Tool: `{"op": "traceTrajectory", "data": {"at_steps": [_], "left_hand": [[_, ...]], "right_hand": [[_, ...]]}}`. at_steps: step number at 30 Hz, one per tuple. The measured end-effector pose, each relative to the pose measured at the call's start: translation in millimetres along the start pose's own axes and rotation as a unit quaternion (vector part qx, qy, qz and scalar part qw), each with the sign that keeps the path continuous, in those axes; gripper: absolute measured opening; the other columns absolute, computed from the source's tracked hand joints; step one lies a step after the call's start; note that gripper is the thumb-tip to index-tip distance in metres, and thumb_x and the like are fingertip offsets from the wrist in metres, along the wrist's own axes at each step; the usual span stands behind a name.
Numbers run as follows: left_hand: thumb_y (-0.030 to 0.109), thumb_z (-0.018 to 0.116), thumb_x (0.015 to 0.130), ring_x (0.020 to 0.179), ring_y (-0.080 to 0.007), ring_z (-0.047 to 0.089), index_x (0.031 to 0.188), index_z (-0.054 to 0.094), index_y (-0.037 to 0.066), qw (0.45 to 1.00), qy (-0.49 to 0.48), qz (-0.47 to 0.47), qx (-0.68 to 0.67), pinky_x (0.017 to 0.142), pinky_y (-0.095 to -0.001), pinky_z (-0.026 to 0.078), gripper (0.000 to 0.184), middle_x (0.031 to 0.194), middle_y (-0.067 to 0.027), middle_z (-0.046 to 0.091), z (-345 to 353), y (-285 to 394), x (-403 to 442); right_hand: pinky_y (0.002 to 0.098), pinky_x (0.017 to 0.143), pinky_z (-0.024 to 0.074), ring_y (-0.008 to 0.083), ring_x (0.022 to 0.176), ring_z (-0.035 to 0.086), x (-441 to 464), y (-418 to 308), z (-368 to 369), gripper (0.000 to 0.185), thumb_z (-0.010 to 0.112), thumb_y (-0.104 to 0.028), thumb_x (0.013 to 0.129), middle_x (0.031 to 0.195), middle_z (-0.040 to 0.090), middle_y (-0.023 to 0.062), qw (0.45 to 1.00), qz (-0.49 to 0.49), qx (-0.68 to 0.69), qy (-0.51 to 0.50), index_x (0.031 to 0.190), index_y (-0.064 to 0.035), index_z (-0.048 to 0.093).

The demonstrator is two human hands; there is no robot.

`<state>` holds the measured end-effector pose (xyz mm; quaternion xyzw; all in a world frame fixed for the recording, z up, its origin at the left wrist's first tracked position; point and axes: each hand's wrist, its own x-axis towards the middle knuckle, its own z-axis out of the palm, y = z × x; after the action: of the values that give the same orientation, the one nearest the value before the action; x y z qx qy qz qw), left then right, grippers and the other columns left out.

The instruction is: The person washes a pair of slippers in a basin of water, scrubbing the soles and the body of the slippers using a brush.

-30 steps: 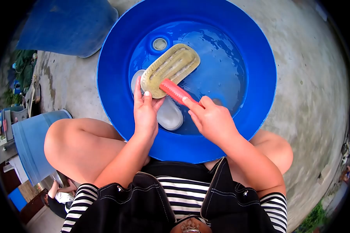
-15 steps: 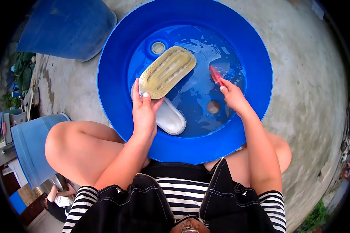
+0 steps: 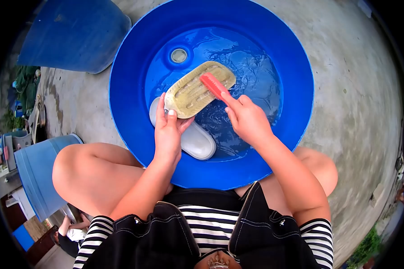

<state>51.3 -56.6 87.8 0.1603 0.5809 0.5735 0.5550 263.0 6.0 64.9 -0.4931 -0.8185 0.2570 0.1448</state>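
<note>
Yellowish sole point(image 3: 197, 92) hangs over the blue tub point(image 3: 296, 89), pinched in the left hand's point(image 3: 168, 134) fingers; the right hand point(image 3: 252, 120) curls snugly round a red brush point(image 3: 214, 86). Scrubbing looks unfinished, the grooves point(image 3: 186, 95) dingy.

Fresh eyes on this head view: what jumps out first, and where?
The big blue tub, upper middle of the view, with water in its bottom. Then, over the water, a yellowish grooved sole in the left hand and a red brush across it in the right hand. A whitish sole-shaped piece in the tub, partly hidden by the left hand, comes next.
</note>
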Motion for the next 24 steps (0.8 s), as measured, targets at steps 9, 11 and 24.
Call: {"op": "traceTrajectory", "data": {"at_steps": [9, 11, 24], "left_hand": [[0.011, 0.028, 0.113, 0.137, -0.0353, 0.053, 0.164, 0.017, 0.012, 0.998, -0.016, -0.034, 0.06, 0.111, -0.0488, 0.051, 0.052, 0.158, -0.0184, 0.04, -1.7, -2.0, -0.4], [0.01, 0.027, 0.112, 0.137, -0.0353, 0.053, 0.164, 0.016, 0.011, 0.995, -0.026, -0.03, 0.089, 0.11, -0.0489, 0.052, 0.053, 0.158, -0.0183, 0.039, 0.8, -2.0, -1.6], [-0.004, 0.038, 0.105, 0.131, -0.0327, 0.059, 0.162, 0.012, 0.01, 0.991, -0.036, -0.016, 0.127, 0.108, -0.048, 0.054, 0.064, 0.149, -0.0204, 0.048, 0.4, -7.5, -1.2]], "right_hand": [[0.0476, 0.065, 0.0574, 0.0352, 0.076, 0.07, 11.8, 8.2, 3.4, 0.04, 0.063, -0.021, 0.099, 0.092, 0.062, 0.0165, 0.994, 0.072, -0.076, 0.007, 0.138, -0.0198, 0.062], [0.0487, 0.068, 0.0577, 0.0358, 0.078, 0.07, 6.9, 8.4, 6.6, 0.041, 0.063, -0.021, 0.098, 0.094, 0.063, 0.0179, 0.998, 0.041, -0.041, 0.015, 0.139, -0.0179, 0.062], [0.0496, 0.071, 0.0575, 0.039, 0.081, 0.069, 7.9, 11.4, 3.8, 0.039, 0.059, -0.022, 0.101, 0.097, 0.063, 0.0187, 0.998, 0.053, -0.016, -0.017, 0.139, -0.0171, 0.06]]}}
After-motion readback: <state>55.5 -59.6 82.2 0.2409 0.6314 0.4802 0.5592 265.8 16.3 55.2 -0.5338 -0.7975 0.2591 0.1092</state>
